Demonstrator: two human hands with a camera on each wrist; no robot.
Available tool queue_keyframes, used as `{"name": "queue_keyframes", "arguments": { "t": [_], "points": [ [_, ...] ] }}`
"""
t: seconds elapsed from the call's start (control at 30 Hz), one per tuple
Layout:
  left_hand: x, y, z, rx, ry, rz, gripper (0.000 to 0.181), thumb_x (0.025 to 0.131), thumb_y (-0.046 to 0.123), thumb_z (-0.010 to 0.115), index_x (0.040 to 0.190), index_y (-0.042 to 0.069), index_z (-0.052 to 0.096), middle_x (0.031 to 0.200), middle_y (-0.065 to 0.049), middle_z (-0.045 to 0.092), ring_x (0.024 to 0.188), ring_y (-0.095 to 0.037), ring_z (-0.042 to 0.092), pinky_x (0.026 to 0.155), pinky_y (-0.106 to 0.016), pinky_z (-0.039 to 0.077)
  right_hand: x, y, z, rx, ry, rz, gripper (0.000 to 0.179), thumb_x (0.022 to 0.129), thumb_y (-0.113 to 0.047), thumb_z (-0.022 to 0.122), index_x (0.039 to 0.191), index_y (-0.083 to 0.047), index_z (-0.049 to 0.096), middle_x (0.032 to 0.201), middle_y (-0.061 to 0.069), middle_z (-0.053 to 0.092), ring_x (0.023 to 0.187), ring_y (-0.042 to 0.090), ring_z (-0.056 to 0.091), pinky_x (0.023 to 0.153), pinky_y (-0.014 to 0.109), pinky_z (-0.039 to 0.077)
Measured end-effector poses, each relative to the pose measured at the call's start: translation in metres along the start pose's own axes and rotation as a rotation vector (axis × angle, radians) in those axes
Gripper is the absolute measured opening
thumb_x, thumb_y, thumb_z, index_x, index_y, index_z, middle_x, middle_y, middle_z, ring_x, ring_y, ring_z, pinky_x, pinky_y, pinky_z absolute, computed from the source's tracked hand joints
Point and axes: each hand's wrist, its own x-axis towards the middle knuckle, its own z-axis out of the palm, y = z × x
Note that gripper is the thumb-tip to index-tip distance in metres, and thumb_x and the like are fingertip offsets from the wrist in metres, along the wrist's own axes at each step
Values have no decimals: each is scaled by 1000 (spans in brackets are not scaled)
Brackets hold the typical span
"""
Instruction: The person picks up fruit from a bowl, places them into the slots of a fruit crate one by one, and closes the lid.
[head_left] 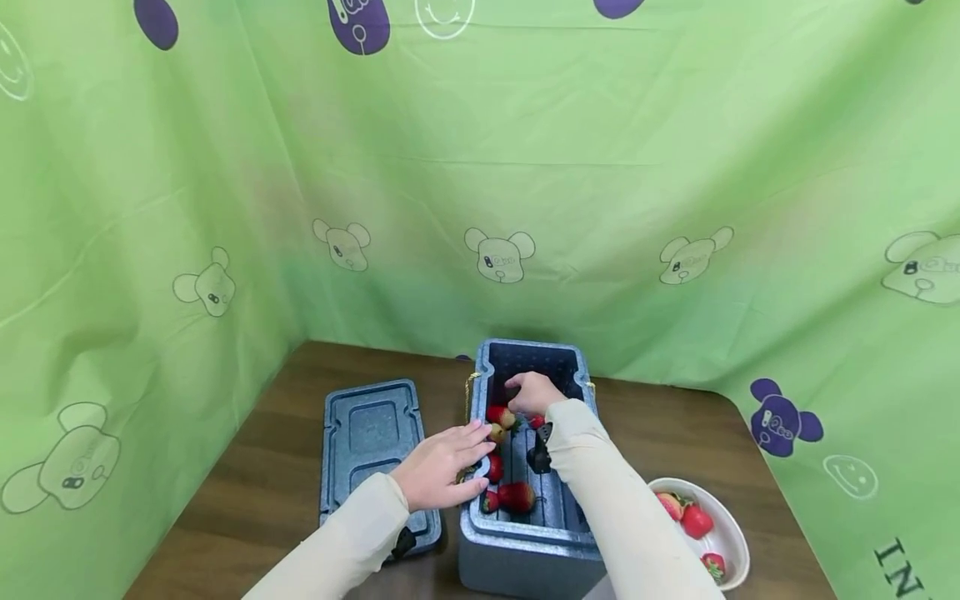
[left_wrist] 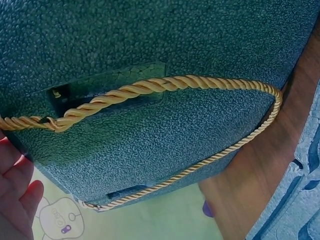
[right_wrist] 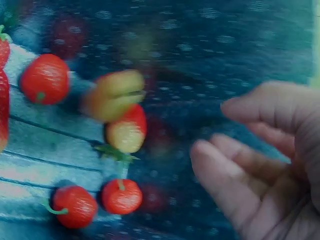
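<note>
A blue-grey foam box stands uncovered, with several small red and red-yellow toy fruits on its ridged floor. My right hand reaches into its far end. In the right wrist view the right hand has thumb and fingers apart with nothing between them. A blurred yellow-red fruit lies left of the fingertips, beside another red-yellow fruit with green leaves. My left hand rests on the box's left rim, fingers extended. In the left wrist view its fingers show beside the gold rope.
The box's lid lies flat on the brown wooden table at the left. A white bowl with several red fruits stands at the right, partly behind my right sleeve. Green printed cloth hangs behind the table.
</note>
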Motion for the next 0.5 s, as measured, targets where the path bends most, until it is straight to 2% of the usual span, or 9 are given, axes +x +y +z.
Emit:
{"name": "queue_keyframes", "arguments": {
  "t": [0.1,0.2,0.33,0.5],
  "points": [
    [1,1,-1,-13,-1,-10,48,94,31,54,131,0,57,141,-15,47,134,-27,41,108,-34,34,-7,-5,-13,122,-112,-25,50,71,7,58,121,11,58,79,10,65,57,14,57,56,26,52],
    [1,1,-4,-46,-15,-39,49,93,30,55,132,0,57,142,-15,47,134,-28,40,108,-36,34,-17,-11,-31,197,-193,-68,52,73,7,58,124,13,53,81,12,66,63,12,59,61,28,54],
    [2,2,-6,-80,-49,-74,52,93,32,54,134,0,55,144,-15,45,136,-28,38,108,-38,33,-37,-7,-60,240,-188,-108,53,79,3,62,128,14,49,96,20,66,74,16,65,68,33,57],
    [4,3,-6,-86,-57,-75,52,93,32,55,134,-1,54,144,-15,44,136,-29,37,109,-38,32,-69,21,-94,246,-133,-105,54,85,-3,63,132,14,44,106,26,63,86,24,66,72,39,57]
  ]
}}
